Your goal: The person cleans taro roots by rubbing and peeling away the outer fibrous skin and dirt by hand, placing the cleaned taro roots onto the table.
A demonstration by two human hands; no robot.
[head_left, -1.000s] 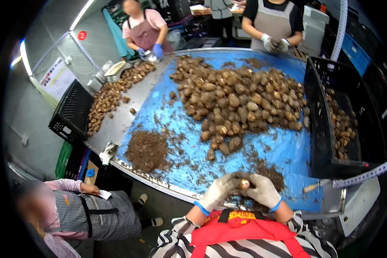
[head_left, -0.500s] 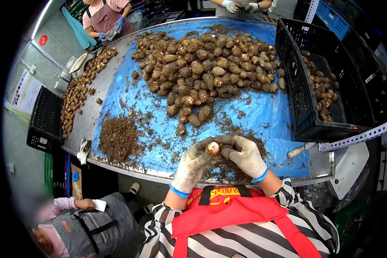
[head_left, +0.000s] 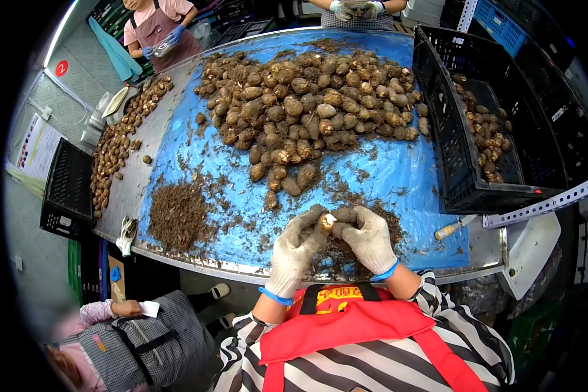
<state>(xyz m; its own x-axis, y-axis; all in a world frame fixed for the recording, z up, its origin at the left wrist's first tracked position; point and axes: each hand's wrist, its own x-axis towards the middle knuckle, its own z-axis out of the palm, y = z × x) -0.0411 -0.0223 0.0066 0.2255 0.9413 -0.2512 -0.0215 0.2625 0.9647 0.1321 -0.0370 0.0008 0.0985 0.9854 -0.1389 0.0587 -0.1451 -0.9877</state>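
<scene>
While the left hand [head_left: 296, 247] and right hand [head_left: 371, 240] pinched one tuber [head_left: 327, 223] above the blue sheet [head_left: 408, 171], its pinkish round end, facing the camera half a second earlier, had given way to a white patch.

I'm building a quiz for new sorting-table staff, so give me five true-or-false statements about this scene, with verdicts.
1. The left hand and right hand together hold a small brown tuber with a pale patch. True.
2. Both hands are bare. False: both wear dirt-stained white knit gloves.
3. The large heap of brown tubers lies on a blue plastic sheet. True.
4. The right hand grips the slim tool with a yellowish handle. False: that tool lies on the table, untouched.
5. The black plastic crate on the right contains tubers. True.
</scene>
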